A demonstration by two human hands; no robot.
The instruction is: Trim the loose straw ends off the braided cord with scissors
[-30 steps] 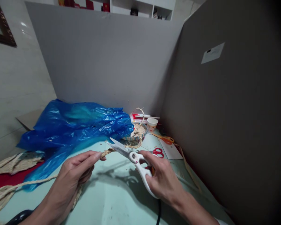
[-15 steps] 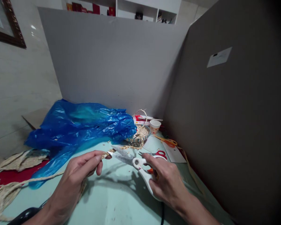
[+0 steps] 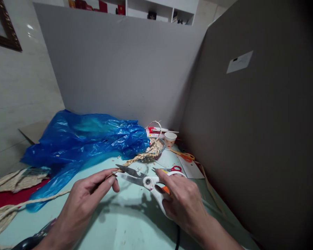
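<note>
Right in front of the blue plastic bag [image 3: 86, 135], on its near side, and we're at close quarters: the left hand [image 3: 86, 194] has one end of the braided straw cord [image 3: 137, 159] pinched, thumb and fingers clamped together on it. Out past those fingertips the braid slants away to the bag's right end, up to the woven basket [image 3: 163, 147]; whether it joins on there, I can't tell from where I'm standing.

Now the right hand [image 3: 185, 194], nearer than the bag and off to its right, wrapped firmly around the white-handled scissors [image 3: 147, 182]! Their blades stand a little apart, tips right by the pinched end; are they touching the straw? Too fine to call.

That cord looks feather-light, dry and rather springy, not slippery, but likely to fray or split where loose strands stick out. Best hold, I'd say, is just behind the end, where the plait is tight, with skin well clear of the steel. Right of the bag, beyond the scissors, sit a paper cup [image 3: 170, 139] and red-handled scissors [image 3: 176, 168].
</note>
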